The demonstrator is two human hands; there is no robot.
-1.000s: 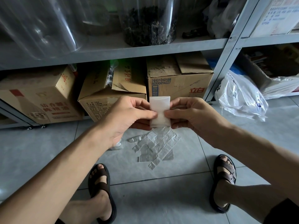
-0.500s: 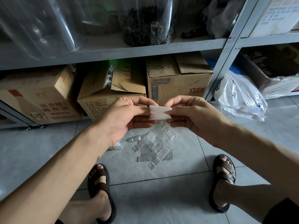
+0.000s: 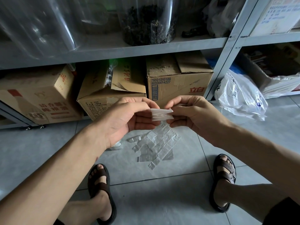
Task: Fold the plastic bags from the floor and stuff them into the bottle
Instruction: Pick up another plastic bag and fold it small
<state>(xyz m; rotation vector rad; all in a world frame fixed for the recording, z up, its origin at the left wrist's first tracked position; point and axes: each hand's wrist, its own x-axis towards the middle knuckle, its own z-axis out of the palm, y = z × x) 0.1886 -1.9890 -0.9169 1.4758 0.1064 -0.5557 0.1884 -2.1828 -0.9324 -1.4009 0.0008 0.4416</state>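
The grey tiled floor carries a flattened clear plastic bag, creased into squares, lying ahead of and between two feet in brown sandals. A crumpled white plastic bag lies to the right, near the shelf's upright post. Three cardboard boxes stand side by side beneath the metal shelf, which bears a clear jar of dark contents.

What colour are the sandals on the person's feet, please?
The strappy sandals are dark brown, shown best in the head view.
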